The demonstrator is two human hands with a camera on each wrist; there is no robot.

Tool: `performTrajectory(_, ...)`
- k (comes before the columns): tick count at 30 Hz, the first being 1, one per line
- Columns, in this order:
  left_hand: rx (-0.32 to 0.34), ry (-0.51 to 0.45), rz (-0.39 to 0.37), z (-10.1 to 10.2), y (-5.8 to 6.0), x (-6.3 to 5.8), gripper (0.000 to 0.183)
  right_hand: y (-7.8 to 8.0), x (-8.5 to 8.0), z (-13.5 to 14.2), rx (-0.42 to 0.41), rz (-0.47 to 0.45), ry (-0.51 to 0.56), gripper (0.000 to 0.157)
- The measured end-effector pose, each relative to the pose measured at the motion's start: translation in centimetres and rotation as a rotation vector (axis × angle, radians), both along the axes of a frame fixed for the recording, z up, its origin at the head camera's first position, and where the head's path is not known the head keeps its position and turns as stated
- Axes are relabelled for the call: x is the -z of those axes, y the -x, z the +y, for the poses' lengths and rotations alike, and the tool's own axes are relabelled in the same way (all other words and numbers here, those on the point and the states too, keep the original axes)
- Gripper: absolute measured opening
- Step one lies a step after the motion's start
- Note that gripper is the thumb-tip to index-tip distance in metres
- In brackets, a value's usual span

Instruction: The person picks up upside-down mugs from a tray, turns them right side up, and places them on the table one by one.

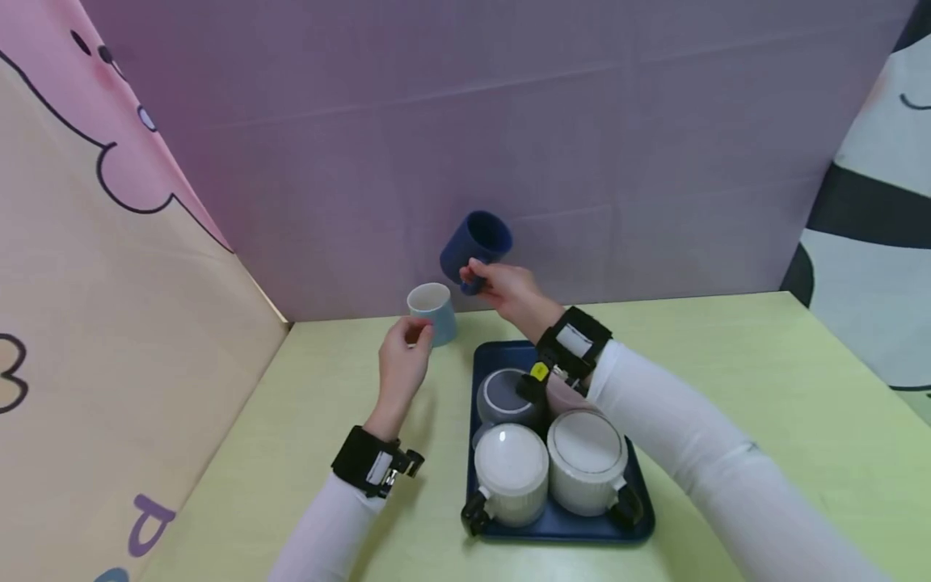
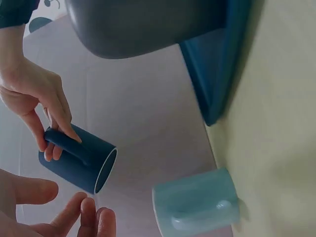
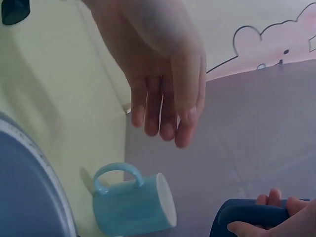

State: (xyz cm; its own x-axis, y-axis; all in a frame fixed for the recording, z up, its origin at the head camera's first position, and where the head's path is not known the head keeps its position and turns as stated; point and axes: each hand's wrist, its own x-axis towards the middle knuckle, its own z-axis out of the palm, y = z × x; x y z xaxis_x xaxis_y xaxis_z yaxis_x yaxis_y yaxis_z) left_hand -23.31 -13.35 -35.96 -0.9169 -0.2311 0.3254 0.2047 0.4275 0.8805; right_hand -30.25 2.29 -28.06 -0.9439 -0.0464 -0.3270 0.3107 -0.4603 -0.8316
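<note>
My right hand (image 1: 511, 293) grips a dark blue mug (image 1: 465, 246) by its handle and holds it tilted in the air, near the back wall. In the left wrist view that mug (image 2: 84, 158) leans with its rim facing down and right. A light blue mug (image 1: 434, 311) stands upright on the table, its handle visible in the right wrist view. My left hand (image 1: 402, 360) hovers just in front of the light blue mug, fingers loosely bent with nothing between them. The right wrist view shows the left hand's fingers (image 3: 153, 106) apart from both mugs.
A dark blue tray (image 1: 560, 529) lies on the yellow-green table (image 1: 756, 420), below my right forearm. Upside-down mugs fill it: two white mugs (image 1: 511, 465) in front, a grey mug (image 1: 509, 396) and a partly hidden pink mug (image 1: 563, 396) behind. A purple-grey cloth wall (image 1: 655, 162) rises at the back.
</note>
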Motion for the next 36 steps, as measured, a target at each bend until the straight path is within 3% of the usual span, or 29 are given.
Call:
performTrajectory(15,-0.001,0.090,-0.004,-2.1,-1.6,2.0,0.017,2.4,2.3,-1.7,0.067,-0.101,-0.076,0.031)
performTrajectory(25,-0.007,0.103,-0.022,-3.2,-2.6,1.9,0.019,2.9,3.5,-2.1,0.066,-0.122,-0.068,0.032)
performTrajectory(27,-0.010,0.108,-0.037,-3.5,-2.7,1.8,0.019,7.4,7.5,-2.2,0.073,-0.132,-0.044,0.032)
performTrajectory(32,-0.017,0.119,-0.069,-4.2,-3.2,1.8,0.020,16.5,15.9,-2.0,0.073,-0.159,-0.019,0.024)
performTrajectory(36,-0.029,0.130,-0.082,-4.8,-3.6,2.1,0.020,15.6,15.9,-1.7,0.049,-0.152,-0.031,0.021)
